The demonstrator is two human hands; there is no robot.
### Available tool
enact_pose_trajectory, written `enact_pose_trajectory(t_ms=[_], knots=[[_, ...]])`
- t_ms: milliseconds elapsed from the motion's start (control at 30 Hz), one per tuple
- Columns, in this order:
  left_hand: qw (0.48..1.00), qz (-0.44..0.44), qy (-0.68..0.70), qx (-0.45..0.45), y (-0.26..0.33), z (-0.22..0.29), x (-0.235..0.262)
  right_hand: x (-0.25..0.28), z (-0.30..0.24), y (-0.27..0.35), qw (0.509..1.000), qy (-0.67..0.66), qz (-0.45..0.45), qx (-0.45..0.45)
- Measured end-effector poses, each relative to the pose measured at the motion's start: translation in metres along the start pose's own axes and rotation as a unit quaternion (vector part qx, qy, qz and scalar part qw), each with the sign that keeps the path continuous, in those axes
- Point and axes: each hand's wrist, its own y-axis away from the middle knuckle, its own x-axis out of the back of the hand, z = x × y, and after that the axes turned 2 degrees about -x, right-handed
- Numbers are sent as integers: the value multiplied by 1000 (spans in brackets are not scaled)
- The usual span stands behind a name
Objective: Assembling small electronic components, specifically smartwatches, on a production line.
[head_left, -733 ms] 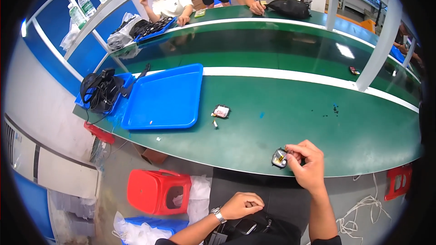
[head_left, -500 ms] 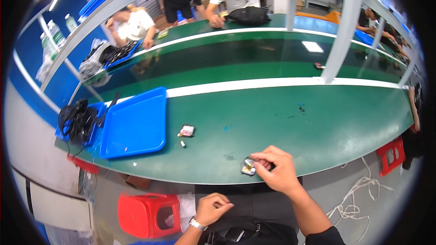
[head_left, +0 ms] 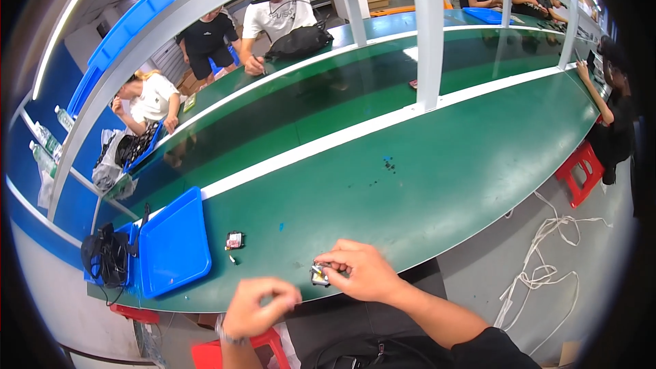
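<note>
My right hand [head_left: 360,271] is closed on a small electronic module [head_left: 320,275] with a black rim and yellow and white parts, at the near edge of the green table. My left hand [head_left: 262,305] is over the same edge to its left, apart from the module. Its fingers are curled, thumb and forefinger tips close together, slightly blurred, and nothing shows in them. Farther left on the tabletop lies a second small module [head_left: 235,240], pinkish white with a dark rim. Beside it is a little white and dark piece [head_left: 234,260].
A blue tray [head_left: 176,242] lies at the left, next to a blue bin with black cables [head_left: 108,254]. Black crumbs [head_left: 389,163] are scattered mid-table. Grey shelf posts [head_left: 428,41] rise behind the green table [head_left: 465,157]. Several people work beyond. Red stools and white cords [head_left: 540,266] are below.
My left hand has risen from below the table to its near edge, closer to the module. My right hand still holds the module. The whole view has shifted and tilted.
</note>
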Motion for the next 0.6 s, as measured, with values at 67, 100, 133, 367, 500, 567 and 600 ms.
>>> enact_pose_trajectory(t_ms=[67, 100, 133, 367, 500, 567, 600], knots=[[996, 48, -55, -51, -57, 3, 0, -1, 0, 1, 1000, 14, -14, 14], [988, 64, -112, -83, -86, 1, -1, -3, 0, 0, 1000, 11, -16, 19], [981, 73, -147, -101, -115, 0, -4, -3, 1, 0, 1000, 10, -12, 27], [967, 45, -224, -109, -203, -26, -22, -2, 6, 2, 999, -13, 7, 46], [960, 50, -254, -108, -214, -31, -32, 0, 7, 2, 999, -5, -4, 53], [965, 49, -241, -96, -217, -32, -32, -2, 8, 2, 999, -11, -4, 52], [969, 48, -228, -83, -217, -33, -30, -3, 7, 1, 998, -14, -12, 55]])
